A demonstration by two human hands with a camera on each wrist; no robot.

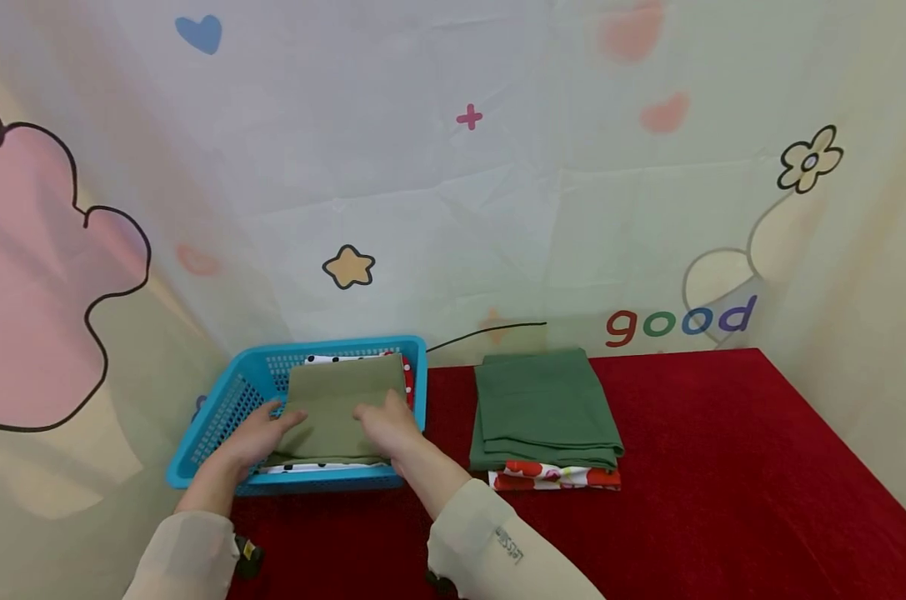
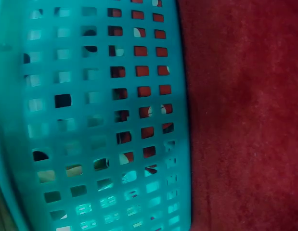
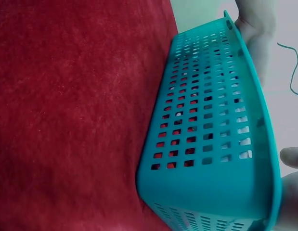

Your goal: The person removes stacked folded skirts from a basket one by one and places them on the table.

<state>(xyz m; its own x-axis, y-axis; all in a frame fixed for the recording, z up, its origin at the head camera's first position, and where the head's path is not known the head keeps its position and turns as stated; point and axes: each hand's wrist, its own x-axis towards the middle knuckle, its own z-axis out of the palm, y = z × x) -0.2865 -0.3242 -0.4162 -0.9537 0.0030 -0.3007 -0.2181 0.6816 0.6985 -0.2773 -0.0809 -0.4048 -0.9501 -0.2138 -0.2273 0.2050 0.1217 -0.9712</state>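
Observation:
In the head view, a folded olive-green cloth (image 1: pixel 340 396) lies on top of other folded fabric inside a blue plastic basket (image 1: pixel 216 408). At the cloth's left edge, my left hand (image 1: pixel 257 433) holds it, thumb on top. My right hand (image 1: pixel 390 425) grips the opposite side, thumb also over the cloth; its other fingers are partly hidden. White fabric with black dots (image 1: pixel 313 467) peeks out below the olive cloth, and red fabric with white dots (image 1: pixel 408 379) shows at its right. Both wrist views mostly show the basket's perforated side (image 2: pixel 100 120).
Right of the basket, a folded dark green cloth (image 1: pixel 543 408) is stacked on red-and-white patterned fabric (image 1: pixel 553 477). A red cover (image 1: pixel 708 467) spreads over the table. Behind it hangs a pale printed curtain (image 1: pixel 437 208), close to the basket's far side.

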